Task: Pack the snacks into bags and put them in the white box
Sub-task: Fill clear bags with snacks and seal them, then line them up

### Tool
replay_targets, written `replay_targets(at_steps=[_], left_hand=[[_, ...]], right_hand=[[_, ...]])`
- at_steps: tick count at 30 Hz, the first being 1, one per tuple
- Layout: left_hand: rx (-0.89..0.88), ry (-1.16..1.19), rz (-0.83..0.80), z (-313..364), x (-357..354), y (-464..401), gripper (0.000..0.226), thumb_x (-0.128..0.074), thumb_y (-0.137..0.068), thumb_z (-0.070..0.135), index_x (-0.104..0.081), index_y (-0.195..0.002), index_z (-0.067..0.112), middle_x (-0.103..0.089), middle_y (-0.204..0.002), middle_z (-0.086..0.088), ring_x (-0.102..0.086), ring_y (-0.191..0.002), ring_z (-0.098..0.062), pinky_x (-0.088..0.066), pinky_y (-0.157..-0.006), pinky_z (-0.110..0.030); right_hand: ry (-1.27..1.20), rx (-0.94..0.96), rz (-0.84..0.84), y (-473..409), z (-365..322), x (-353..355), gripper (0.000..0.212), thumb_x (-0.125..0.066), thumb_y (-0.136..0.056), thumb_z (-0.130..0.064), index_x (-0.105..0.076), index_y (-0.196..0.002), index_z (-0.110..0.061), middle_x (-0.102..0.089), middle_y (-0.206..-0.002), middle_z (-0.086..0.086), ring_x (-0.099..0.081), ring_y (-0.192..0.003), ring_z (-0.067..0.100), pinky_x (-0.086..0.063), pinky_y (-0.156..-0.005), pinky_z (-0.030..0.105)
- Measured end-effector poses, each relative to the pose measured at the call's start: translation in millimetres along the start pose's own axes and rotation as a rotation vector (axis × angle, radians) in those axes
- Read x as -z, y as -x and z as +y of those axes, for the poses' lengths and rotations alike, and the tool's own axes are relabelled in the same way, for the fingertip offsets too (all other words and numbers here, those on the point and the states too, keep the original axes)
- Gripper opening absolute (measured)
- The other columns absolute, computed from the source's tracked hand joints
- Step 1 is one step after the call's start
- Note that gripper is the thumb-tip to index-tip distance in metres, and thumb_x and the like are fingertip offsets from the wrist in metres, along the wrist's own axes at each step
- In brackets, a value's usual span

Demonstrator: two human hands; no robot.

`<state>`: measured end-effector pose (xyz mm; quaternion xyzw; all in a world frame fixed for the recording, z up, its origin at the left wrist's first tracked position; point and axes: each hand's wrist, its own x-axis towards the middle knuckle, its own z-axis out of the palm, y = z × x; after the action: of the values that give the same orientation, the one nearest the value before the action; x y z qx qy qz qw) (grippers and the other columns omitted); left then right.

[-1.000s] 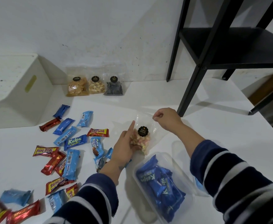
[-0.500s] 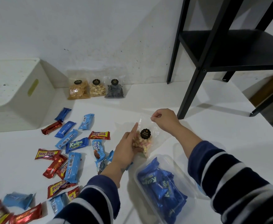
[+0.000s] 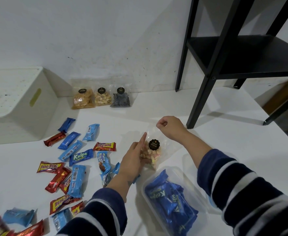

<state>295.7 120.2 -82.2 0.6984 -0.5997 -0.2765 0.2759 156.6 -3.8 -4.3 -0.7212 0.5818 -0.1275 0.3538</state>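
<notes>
A clear bag of pale biscuits (image 3: 151, 152) with a round black sticker lies on the white table in the middle. My left hand (image 3: 134, 159) holds its lower left side, index finger stretched along the bag. My right hand (image 3: 170, 127) pinches the bag's top edge with curled fingers. A clear bag filled with blue Kalpa bars (image 3: 169, 201) lies just in front of it. Several loose blue and red snack bars (image 3: 75, 160) are spread over the table to the left. The white box (image 3: 19, 106) stands at the far left.
Three filled clear snack bags (image 3: 101, 97) lean against the wall at the back. A black metal shelf (image 3: 225, 65) stands at the back right, one leg close to my right hand. A brown box (image 3: 283, 94) sits at the right edge.
Both hands keep their hold on the biscuit bag with almost no shift. The camera has tilted slightly, so everything sits a little lower in view.
</notes>
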Motion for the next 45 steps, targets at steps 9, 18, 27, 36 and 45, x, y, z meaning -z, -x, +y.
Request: replay_targets(at_steps=[9,18,27,36,45], left_hand=[[-0.031,-0.063,-0.012,3,1,0,0.102,-0.069,-0.082,0.016,0.004,-0.138,0.060,-0.046,-0.123,0.010,-0.049,-0.098,-0.004,-0.042,-0.079,-0.018],[-0.031,-0.058,-0.017,5,-1,1,0.104,-0.066,-0.081,0.012,0.007,-0.133,0.065,-0.046,-0.121,0.010,-0.053,-0.100,-0.008,-0.047,-0.077,-0.022],[0.029,0.035,0.048,-1,-3,1,0.097,-0.060,-0.084,0.011,0.001,-0.135,0.067,-0.047,-0.112,0.012,-0.053,-0.093,-0.007,-0.049,-0.080,-0.027],[0.034,0.041,0.054,0,-3,2,0.096,-0.053,-0.088,0.006,0.002,-0.132,0.070,-0.046,-0.110,0.013,-0.052,-0.089,0.002,-0.046,-0.084,-0.025],[0.078,0.092,0.037,1,-1,3,0.087,-0.049,-0.090,0.003,-0.006,-0.138,0.062,-0.045,-0.111,0.011,-0.050,-0.095,-0.003,-0.036,-0.084,-0.019]], right_hand=[[0.024,0.032,0.026,-3,-4,-2,0.025,-0.053,-0.089,-0.022,-0.055,-0.068,-0.036,-0.055,-0.078,-0.020,-0.059,-0.091,0.015,-0.051,-0.088,0.042],[-0.025,0.078,0.031,-3,-10,-4,0.013,-0.057,-0.089,-0.021,-0.062,-0.080,-0.028,-0.058,-0.083,-0.014,-0.059,-0.089,0.015,-0.052,-0.081,0.035],[0.067,0.076,-0.067,1,0,11,0.022,-0.061,-0.089,-0.018,-0.066,-0.110,-0.015,-0.063,-0.105,0.000,-0.056,-0.094,0.015,-0.048,-0.087,0.030],[0.007,0.022,0.027,3,3,5,0.023,-0.052,-0.092,-0.002,-0.072,-0.096,-0.013,-0.068,-0.110,0.006,-0.063,-0.099,0.020,-0.046,-0.076,0.024],[0.114,0.030,-0.035,8,10,17,0.031,-0.045,-0.092,-0.002,-0.072,-0.100,-0.015,-0.065,-0.115,0.006,-0.063,-0.098,0.022,-0.045,-0.071,0.023]])
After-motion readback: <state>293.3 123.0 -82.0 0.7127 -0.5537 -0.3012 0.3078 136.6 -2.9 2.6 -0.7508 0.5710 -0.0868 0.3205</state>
